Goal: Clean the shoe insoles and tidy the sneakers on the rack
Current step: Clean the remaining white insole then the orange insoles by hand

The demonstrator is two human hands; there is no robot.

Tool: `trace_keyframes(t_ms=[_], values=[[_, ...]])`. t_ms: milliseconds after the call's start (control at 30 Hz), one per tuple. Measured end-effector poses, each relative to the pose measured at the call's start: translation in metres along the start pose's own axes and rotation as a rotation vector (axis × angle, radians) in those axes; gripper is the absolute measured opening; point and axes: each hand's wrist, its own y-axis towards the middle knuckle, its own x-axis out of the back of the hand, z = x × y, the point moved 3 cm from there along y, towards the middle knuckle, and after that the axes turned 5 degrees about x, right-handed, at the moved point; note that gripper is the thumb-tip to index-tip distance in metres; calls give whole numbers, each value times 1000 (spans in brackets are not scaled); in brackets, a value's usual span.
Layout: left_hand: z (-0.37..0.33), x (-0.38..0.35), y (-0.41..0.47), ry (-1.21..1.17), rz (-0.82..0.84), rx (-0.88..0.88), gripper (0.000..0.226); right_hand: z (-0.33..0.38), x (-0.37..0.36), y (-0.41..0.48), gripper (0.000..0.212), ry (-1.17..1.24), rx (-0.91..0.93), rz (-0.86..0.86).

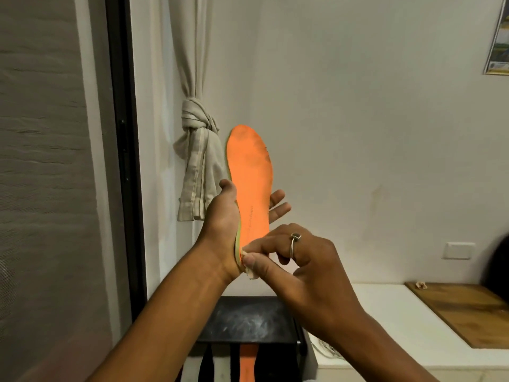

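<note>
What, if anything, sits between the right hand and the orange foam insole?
Only the small pale wipe, which the right hand pinches against the heel end of the orange foam insole. The left hand holds the insole roughly upright; nothing else visible intervenes.

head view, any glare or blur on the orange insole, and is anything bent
Head view: warm, dim, soft light, no glare on the orange insole, its grey smudges near the toe are readable; head view: the dark door frame leans, likely wide-angle distortion; head view: the left hand holding the insole and the right hand pinching a small cloth look slightly soft.
</note>
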Motion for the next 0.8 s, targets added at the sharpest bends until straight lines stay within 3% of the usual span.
trace_keyframes(t_ms=[167,400,633,800], values=[[8,-7,-5,22,18,56,90,-11,3,19,8,-115,-33,-65],[-5,-2,-6,49,-43,-38,80,8,-6,0,1,8,-56,-63],[4,-6,-9,57,-21,39,89,-6,-4,17,5,-65,-72,-117],[-7,0,-5,23,-47,-49,83,7,-6,-1,6,-86,-23,-3]])
